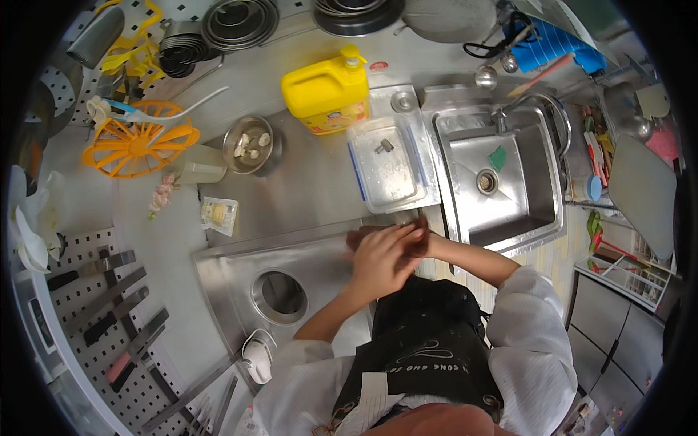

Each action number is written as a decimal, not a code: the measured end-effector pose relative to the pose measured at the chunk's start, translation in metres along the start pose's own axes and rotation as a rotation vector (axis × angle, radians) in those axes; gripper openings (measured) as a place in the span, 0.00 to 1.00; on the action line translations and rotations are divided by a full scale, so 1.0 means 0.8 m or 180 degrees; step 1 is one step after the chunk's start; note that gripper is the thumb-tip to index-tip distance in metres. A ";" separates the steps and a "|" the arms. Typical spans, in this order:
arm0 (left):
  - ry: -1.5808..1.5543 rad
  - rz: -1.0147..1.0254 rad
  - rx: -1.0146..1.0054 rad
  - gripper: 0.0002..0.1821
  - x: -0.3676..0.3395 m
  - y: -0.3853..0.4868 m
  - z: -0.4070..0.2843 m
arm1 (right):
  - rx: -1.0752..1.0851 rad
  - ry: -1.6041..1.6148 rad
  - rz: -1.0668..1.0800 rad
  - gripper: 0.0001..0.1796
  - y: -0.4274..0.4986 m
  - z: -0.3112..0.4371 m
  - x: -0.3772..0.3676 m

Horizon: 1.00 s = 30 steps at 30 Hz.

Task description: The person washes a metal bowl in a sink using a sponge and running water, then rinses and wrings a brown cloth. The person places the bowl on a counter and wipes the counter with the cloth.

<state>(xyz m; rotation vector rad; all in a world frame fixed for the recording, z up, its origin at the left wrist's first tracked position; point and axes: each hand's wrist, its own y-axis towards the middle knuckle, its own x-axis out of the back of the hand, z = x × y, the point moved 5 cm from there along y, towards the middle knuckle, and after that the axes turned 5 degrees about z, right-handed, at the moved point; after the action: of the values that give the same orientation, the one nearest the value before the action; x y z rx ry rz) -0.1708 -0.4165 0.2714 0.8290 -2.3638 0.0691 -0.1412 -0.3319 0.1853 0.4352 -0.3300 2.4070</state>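
My left hand (381, 260) lies across my right hand (419, 245) in front of my black apron (431, 327), its fingers extended. Most of the right hand is hidden beneath it. Something dark reddish-brown (357, 238) shows at both sides of the hands. Blur leaves it unclear whether this is a cloth or shaded fingers. Just beyond the hands, a clear plastic container (388, 188) with blue side clips stands on the steel counter, a small metal piece (384, 146) in or on it. To their right is a steel sink (485, 207).
A yellow pump jug (322, 95) stands behind the container. Farther left are a steel bowl (236, 166) with pale lumps, a small clear pack (219, 215) and an orange divider ring (139, 143). A round counter opening (280, 297) and white hand mixer (257, 357) lie near my left arm. Knives (136, 346) hang leftward.
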 end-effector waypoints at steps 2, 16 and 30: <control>-0.0431 0.0251 0.0895 0.19 0.004 -0.043 0.060 | 0.0013 0.0211 0.0600 0.20 0.000 -0.015 0.013; -0.2339 -0.0388 0.2603 0.26 -0.087 -0.208 0.122 | -0.2610 -0.1551 -0.2352 0.20 0.099 -0.301 0.138; -0.2481 -0.0635 0.2413 0.25 -0.062 -0.147 0.121 | 0.0944 0.3671 -0.2886 0.18 -0.255 -0.115 0.160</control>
<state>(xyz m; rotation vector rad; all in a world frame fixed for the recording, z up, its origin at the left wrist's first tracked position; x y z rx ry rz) -0.1249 -0.5069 0.1476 1.6859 -2.9802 0.7068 -0.1219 -0.0746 0.1762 -0.5964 0.6174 1.4509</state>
